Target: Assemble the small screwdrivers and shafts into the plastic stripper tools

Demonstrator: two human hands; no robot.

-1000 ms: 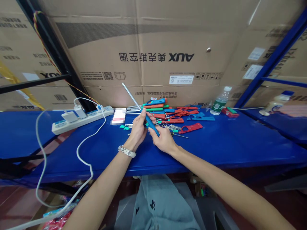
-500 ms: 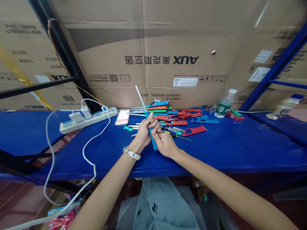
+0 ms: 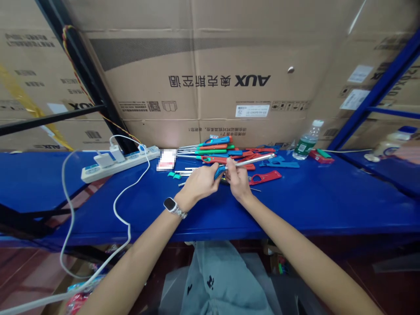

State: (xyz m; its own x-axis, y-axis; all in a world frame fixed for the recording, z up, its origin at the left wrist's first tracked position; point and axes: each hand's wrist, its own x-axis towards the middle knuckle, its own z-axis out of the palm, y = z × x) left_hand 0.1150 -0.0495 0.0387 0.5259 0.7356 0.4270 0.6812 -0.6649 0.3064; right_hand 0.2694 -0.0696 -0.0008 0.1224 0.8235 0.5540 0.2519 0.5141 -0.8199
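Above the middle of the blue table (image 3: 285,210), the lighter (image 3: 220,171) is held in both hands, its rod (image 3: 256,160) pointing right. The left hand (image 3: 204,180) is closed around the blue handle; the right hand (image 3: 238,177) grips at the rod's near end, between thumb and fingers. Directly behind the hands lies the pile (image 3: 215,147) of lighters, partly hidden by them; the rod crosses in front of red parts. A red shell (image 3: 271,176) lies just beside the right hand, a blue shell (image 3: 282,163) behind it. Two green clips (image 3: 173,175) lie to the left. A power strip (image 3: 123,165) with a white cable (image 3: 122,191) occupies the left side. To the right stand a bottle (image 3: 306,143), upright, and a red box (image 3: 320,158). A carton (image 3: 210,57) closes off the rear.
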